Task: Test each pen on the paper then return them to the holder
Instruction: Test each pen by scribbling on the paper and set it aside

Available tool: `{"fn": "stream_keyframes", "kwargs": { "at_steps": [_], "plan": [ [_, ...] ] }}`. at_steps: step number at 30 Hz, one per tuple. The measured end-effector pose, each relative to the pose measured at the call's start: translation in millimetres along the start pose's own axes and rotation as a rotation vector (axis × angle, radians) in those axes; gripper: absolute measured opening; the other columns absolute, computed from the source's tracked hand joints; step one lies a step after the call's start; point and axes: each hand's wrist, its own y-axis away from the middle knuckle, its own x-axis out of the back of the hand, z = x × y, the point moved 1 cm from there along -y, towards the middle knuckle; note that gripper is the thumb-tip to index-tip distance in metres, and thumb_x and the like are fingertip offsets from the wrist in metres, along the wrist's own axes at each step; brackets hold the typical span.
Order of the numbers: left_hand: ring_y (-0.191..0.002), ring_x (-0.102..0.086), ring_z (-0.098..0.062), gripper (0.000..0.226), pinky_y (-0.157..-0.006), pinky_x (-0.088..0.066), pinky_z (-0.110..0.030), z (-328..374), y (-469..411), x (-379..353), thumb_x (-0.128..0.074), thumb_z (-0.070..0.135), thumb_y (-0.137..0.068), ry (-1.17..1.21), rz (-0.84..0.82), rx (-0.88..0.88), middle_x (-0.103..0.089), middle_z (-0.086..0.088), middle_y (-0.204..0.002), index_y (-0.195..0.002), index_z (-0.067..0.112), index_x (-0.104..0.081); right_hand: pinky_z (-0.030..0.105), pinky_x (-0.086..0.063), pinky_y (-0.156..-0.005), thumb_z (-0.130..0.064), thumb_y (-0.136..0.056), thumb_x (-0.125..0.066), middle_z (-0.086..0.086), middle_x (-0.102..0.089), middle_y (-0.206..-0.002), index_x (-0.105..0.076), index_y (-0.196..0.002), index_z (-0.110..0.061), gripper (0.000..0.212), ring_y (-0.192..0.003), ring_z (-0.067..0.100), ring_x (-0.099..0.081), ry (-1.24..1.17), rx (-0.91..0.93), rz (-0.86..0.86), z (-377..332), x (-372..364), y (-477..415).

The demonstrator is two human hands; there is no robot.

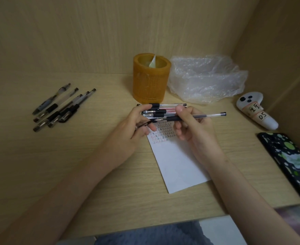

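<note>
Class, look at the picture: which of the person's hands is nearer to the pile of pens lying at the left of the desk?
Left. The left hand is at mid-desk, to the right of the pile of pens; the right hand, holding a pen, is farther right again.

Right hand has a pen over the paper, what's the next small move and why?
Probably bring the pen tip down onto the blank part of the paper and scribble. The right hand holds it level above the written rows, and the left hand seems to hold a cap.
</note>
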Motion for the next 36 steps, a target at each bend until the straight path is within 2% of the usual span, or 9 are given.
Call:
{"fn": "stream_keyframes", "kwargs": {
  "at_steps": [5,11,15,18,20,23,27,32,36],
  "plan": [
    [-0.094,-0.06,0.003,0.059,-0.091,-0.041,-0.012,-0.4,1.1,-3.2,-0.051,0.005,-0.092,0.032,-0.048,-0.015,-0.068,0.013,-0.098,-0.137,0.035,-0.026,0.02,-0.03,-0.037,-0.014,-0.085,-0.064,0.0,-0.046,-0.045,-0.048,-0.058,-0.015,0.031,-0.038,0.013,-0.037,0.037,-0.01,-0.003,-0.9,-0.1,1.6],
    [-0.093,-0.059,0.007,0.063,-0.085,-0.036,-0.002,3.8,2.1,-4.2,-0.051,0.005,-0.091,0.044,-0.069,-0.027,-0.066,0.018,-0.096,-0.134,0.041,-0.022,0.018,-0.029,-0.037,-0.013,-0.087,-0.065,0.001,-0.046,-0.045,-0.049,-0.056,-0.019,0.036,-0.038,0.011,-0.037,0.184,-0.008,0.012,2.0,-0.5,2.7],
    [-0.092,-0.058,0.011,0.065,-0.08,-0.034,0.0,4.5,2.4,-6.4,-0.054,0.005,-0.09,-0.003,-0.099,-0.043,-0.064,0.02,-0.089,-0.134,0.043,-0.023,0.017,-0.033,-0.04,-0.02,-0.078,-0.07,0.0,-0.051,-0.049,-0.059,-0.068,-0.014,0.016,-0.042,0.008,-0.043,0.244,-0.024,-0.078,3.6,-4.4,4.7],
    [-0.084,-0.063,0.002,0.053,-0.076,-0.045,-0.009,2.0,1.1,-5.1,-0.055,0.007,-0.09,0.015,-0.025,-0.026,-0.067,0.012,-0.091,-0.131,0.037,-0.037,0.016,-0.036,-0.044,-0.02,-0.076,-0.066,0.002,-0.058,-0.057,-0.068,-0.086,-0.004,0.019,-0.05,0.01,-0.049,0.124,-0.025,-0.148,5.2,-4.1,2.8],
    [-0.072,-0.066,-0.003,0.034,-0.069,-0.053,-0.018,0.8,1.0,-1.4,-0.059,0.01,-0.087,0.043,0.101,0.01,-0.068,0.011,-0.092,-0.114,0.03,-0.053,0.017,-0.038,-0.047,-0.021,-0.081,-0.062,0.004,-0.064,-0.066,-0.069,-0.093,-0.002,0.024,-0.056,0.013,-0.051,0.065,-0.028,-0.157,6.1,-2.0,1.2],
    [-0.059,-0.066,-0.006,0.013,-0.056,-0.053,-0.019,-1.2,0.9,3.9,-0.066,0.016,-0.083,0.04,0.21,0.061,-0.07,0.01,-0.073,-0.09,0.026,-0.065,0.017,-0.039,-0.047,-0.019,-0.083,-0.059,0.005,-0.065,-0.07,-0.07,-0.095,-0.003,0.023,-0.058,0.011,-0.053,0.054,-0.019,-0.154,7.3,-1.2,0.4],
    [-0.048,-0.059,-0.005,0.01,-0.049,-0.047,-0.016,-0.4,2.6,1.5,-0.066,0.016,-0.083,0.017,0.19,0.039,-0.064,0.005,-0.059,-0.088,0.025,-0.068,0.016,-0.039,-0.047,-0.018,-0.081,-0.06,0.001,-0.063,-0.065,-0.068,-0.094,-0.001,0.023,-0.053,0.007,-0.051,0.067,-0.011,-0.128,7.3,-1.2,0.6],
    [-0.044,-0.051,-0.004,0.007,-0.047,-0.043,-0.019,-0.3,4.0,-1.1,-0.064,0.023,-0.084,-0.047,0.176,0.013,-0.061,0.008,-0.058,-0.084,0.028,-0.068,0.014,-0.039,-0.046,-0.017,-0.081,-0.06,-0.001,-0.062,-0.061,-0.068,-0.092,-0.003,0.02,-0.051,0.006,-0.05,0.085,-0.007,-0.127,7.5,-2.0,0.0],
    [-0.048,-0.052,-0.001,0.009,-0.053,-0.045,-0.024,0.1,1.3,-3.0,-0.061,0.029,-0.086,-0.124,0.143,0.041,-0.059,0.009,-0.056,-0.083,0.022,-0.067,0.014,-0.038,-0.046,-0.018,-0.081,-0.06,0.0,-0.06,-0.061,-0.067,-0.093,-0.002,0.021,-0.05,0.006,-0.048,0.08,-0.029,-0.111,7.9,-2.1,-1.0]
  ]
}}
